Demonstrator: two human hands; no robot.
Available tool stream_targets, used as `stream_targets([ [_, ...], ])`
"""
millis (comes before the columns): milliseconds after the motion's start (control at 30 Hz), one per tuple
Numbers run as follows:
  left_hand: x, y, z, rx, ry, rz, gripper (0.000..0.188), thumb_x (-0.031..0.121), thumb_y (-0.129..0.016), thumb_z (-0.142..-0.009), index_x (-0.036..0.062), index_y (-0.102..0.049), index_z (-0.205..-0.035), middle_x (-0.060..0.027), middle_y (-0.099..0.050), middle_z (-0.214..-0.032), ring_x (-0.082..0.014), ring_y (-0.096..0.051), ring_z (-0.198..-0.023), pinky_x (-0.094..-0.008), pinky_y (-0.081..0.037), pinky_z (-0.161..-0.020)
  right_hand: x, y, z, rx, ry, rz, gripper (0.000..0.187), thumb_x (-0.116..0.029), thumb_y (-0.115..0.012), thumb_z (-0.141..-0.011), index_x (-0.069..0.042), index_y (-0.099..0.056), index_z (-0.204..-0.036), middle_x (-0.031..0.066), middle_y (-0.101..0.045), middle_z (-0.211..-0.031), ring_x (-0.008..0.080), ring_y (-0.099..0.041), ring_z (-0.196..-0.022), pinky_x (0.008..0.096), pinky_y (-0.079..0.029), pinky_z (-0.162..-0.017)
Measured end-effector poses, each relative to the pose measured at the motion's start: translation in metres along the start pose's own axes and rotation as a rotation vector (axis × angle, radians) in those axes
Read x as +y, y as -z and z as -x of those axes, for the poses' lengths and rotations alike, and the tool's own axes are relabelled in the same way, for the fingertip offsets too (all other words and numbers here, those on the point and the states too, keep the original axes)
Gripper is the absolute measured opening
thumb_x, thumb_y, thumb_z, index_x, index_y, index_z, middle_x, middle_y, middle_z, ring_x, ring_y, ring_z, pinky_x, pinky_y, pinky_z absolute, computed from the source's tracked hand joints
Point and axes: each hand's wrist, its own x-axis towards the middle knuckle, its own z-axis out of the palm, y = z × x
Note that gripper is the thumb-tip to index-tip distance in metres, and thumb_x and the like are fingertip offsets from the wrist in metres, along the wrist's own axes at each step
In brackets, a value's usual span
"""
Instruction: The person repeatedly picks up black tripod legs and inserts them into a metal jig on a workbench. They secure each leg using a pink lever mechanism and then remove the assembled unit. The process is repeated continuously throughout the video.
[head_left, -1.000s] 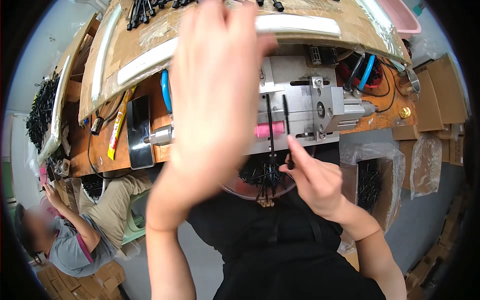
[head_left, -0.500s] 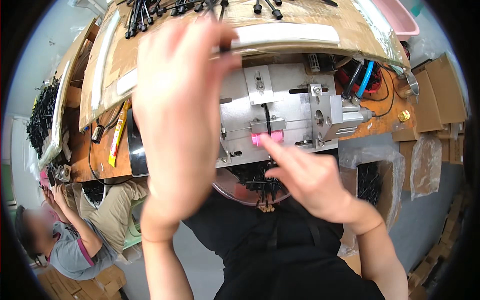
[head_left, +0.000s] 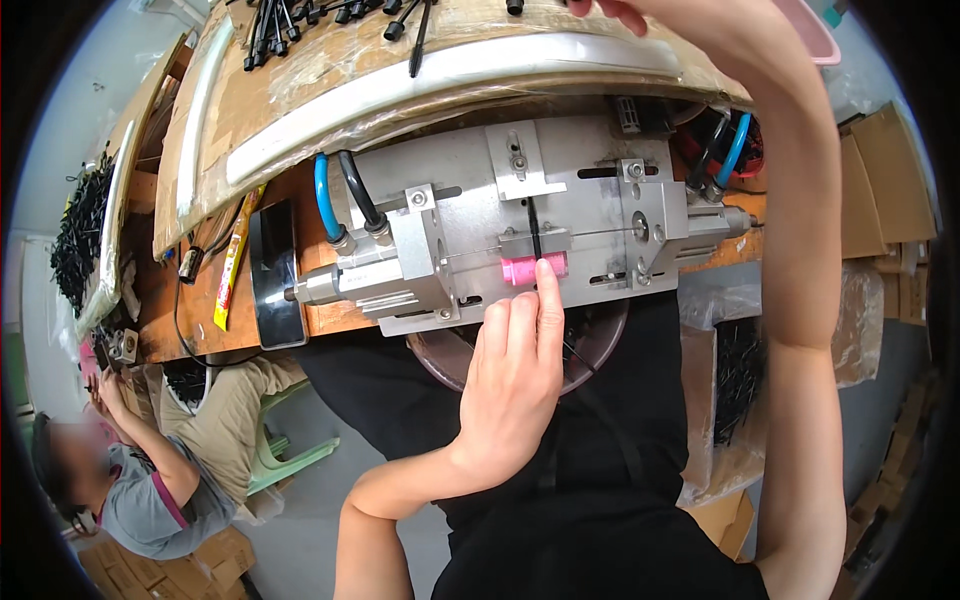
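My left hand (head_left: 512, 375) reaches over the front of a metal fixture plate (head_left: 470, 215), its index finger stretched out. That fingertip rests at the lower end of a thin black rod (head_left: 534, 228), beside a ribbed pink piece (head_left: 519, 270). The rod lies across a small metal block (head_left: 515, 243) in the middle of the plate. At the top edge, my right hand (head_left: 660, 12) is over the cardboard-covered surface, mostly cut off by the frame. Its fingertips are near black rods with thick ends (head_left: 405, 22); whether it holds one is hidden.
Metal clamping units with hoses stand left (head_left: 405, 260) and right (head_left: 660, 220). A dark phone (head_left: 277, 270) and a yellow packet (head_left: 232, 275) lie left. Below the plate is a bowl (head_left: 440, 362); a plastic-lined box (head_left: 735, 390) is right. Another person (head_left: 150, 490) sits left.
My left hand has come down from the upper left to the pink piece. My right hand has left that piece and moved up to the top edge. The left clamping unit is uncovered.
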Motion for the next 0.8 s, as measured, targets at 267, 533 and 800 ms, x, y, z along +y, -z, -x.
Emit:
stream_targets([
  [267, -0.018, 0.039, -0.049, 0.152, -0.112, 0.012, 0.061, 0.004, -0.066, -0.075, -0.0039, -0.052, -0.134, -0.0109, -0.05, -0.093, -0.0262, -0.051, -0.087, -0.0346, -0.048, -0.077, -0.035, -0.016, 0.099, 0.182, -0.156, -0.357, 0.022, 0.0, -0.071, -0.084, 0.002, -0.069, -0.106, 0.0065, -0.068, -0.104, 0.012, -0.064, -0.092, 0.0254, -0.052, -0.077],
  [533, -0.056, 0.068, -0.159, 0.374, -0.119, -0.014, 0.019, 0.01, -0.063, -0.089, -0.0028, -0.06, -0.102, -0.0202, -0.056, -0.102, -0.0361, -0.056, -0.099, -0.0426, -0.045, -0.087, 0.003, -0.063, 0.103, 0.265, 0.125, 0.223, 0.019, -0.004, -0.072, -0.074, 0.0, -0.066, -0.091, 0.0117, -0.063, -0.089, 0.0322, -0.062, -0.089, 0.0403, -0.051, -0.08],
  [800, -0.074, 0.089, -0.168, 0.227, 0.013, -0.197, 0.018, 0.008, -0.066, -0.085, -0.0032, -0.063, -0.099, -0.0225, -0.064, -0.092, -0.0369, -0.062, -0.089, -0.0425, -0.048, -0.083, 0.009, -0.07, 0.09, 0.023, 0.282, 0.47, 0.013, -0.01, -0.058, -0.078, -0.002, -0.061, -0.089, 0.0141, -0.058, -0.08, 0.0321, -0.062, -0.087, 0.0419, -0.051, -0.076],
])
